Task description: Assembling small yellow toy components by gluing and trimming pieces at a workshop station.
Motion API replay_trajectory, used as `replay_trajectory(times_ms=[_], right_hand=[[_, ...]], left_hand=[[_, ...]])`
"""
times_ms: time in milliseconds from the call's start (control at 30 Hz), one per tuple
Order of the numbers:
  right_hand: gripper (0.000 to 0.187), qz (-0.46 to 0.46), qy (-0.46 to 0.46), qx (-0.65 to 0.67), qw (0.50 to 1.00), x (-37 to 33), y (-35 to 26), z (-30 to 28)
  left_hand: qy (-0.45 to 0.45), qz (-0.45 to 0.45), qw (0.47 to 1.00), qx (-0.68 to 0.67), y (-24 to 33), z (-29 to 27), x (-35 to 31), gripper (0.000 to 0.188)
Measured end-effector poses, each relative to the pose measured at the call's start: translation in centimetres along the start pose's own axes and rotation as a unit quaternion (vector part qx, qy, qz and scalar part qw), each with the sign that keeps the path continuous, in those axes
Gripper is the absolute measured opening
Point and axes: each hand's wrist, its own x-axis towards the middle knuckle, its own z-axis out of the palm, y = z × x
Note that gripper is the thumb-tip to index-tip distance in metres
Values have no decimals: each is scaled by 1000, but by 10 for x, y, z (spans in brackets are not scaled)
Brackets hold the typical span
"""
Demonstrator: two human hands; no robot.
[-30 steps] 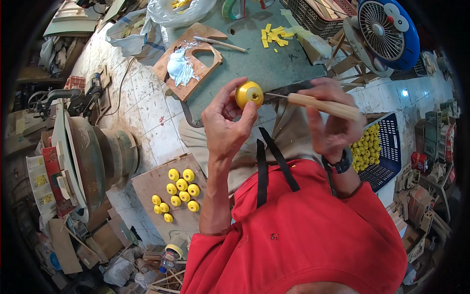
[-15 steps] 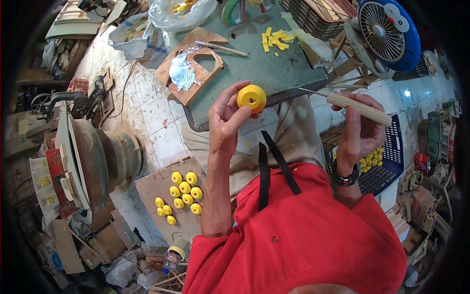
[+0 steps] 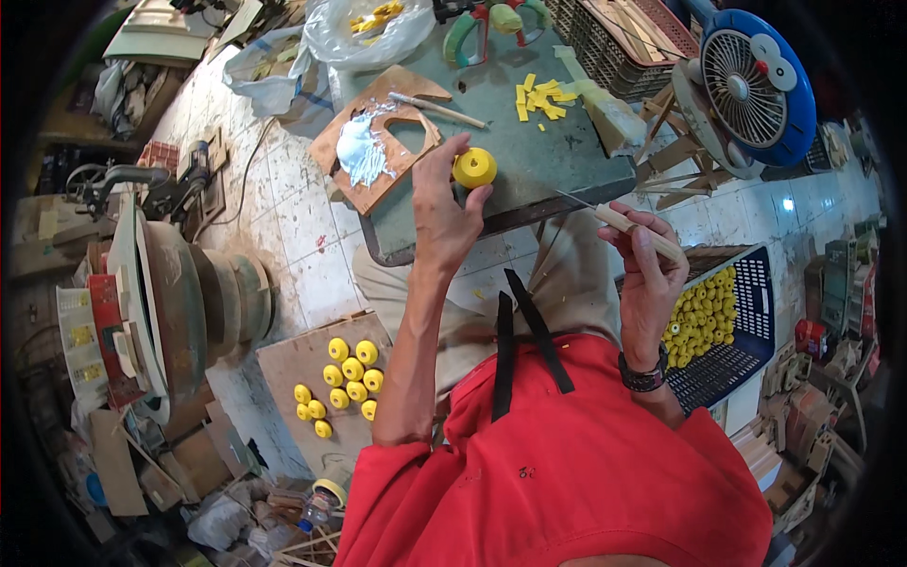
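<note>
My left hand pinches a round yellow knob-like piece with a hole in its middle, over the near part of the worktable. In my right hand is an awl-like tool with a pale wooden handle. Its thin metal tip points left toward the yellow piece, apart from it. Just beyond my left hand lies a wooden board smeared with a white paste. A stick rests across that board. Small yellow strips are heaped farther along the table.
At lower left, a flat board bears several yellow round pieces. A dark blue crate on my right holds many more. Beyond the worktable stands a blue fan at right; a machine stands at left.
My left hand has carried the yellow piece forward over the table and its hole has tilted upward. My right hand has come lower and to the left with the tool.
</note>
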Motion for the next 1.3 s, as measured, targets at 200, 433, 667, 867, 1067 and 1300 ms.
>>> replay_trajectory(times_ms=[200, 433, 667, 867, 1067, 1300], right_hand=[[23, 0, -7, -24, 1000, 1, 9, -7], [31, -34, -50, -69, 996, 5, 11, -10], [34, -56, -81, -64, 993, 10, 19, 11], [28, 30, -179, -88, 979, -4, 38, 31], [27, 36, -224, -93, 969, -25, 44, 49], [24, 45, -217, -117, 968, -24, 41, 55]], left_hand=[[-29, -20, 999, -33, -20, 0, 6, 62], [49, 44, 997, 45, -11, -13, -34, 60], [375, -236, 895, 49, -32, -83, -210, 60], [459, -377, 790, 150, -88, -187, -339, 57], [425, -390, 740, 346, -122, -241, -365, 59], [330, -357, 789, 376, -164, -284, -372, 59]])
